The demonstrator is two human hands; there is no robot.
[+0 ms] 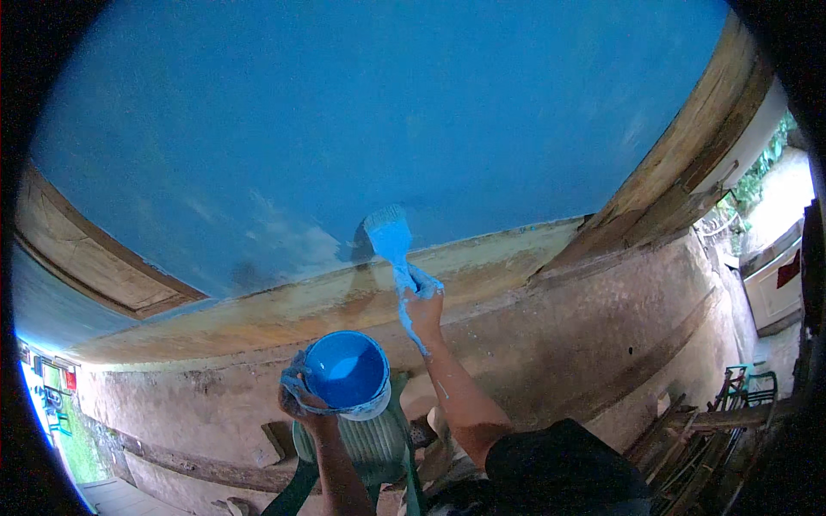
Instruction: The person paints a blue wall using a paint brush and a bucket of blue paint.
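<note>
My right hand (423,301), smeared with blue paint, is closed round the handle of a wide paintbrush (390,234). The brush is coated in blue, and its bristles point up at the lower part of a blue wall (413,112); whether they touch it I cannot tell. Lower and to the left, my left hand (303,391) grips the side of a small bucket (348,371). Blue paint lies inside the bucket, and its pale outside is streaked. Paint also covers the left fingers. A paler, patchy area of the wall shows left of the brush.
Below the blue runs a bare tan ledge (327,308). A green plastic chair (370,447) stands under the bucket. Wooden frames border the wall at left (95,249) and right (662,163). Poles and timber (697,447) are piled at the lower right.
</note>
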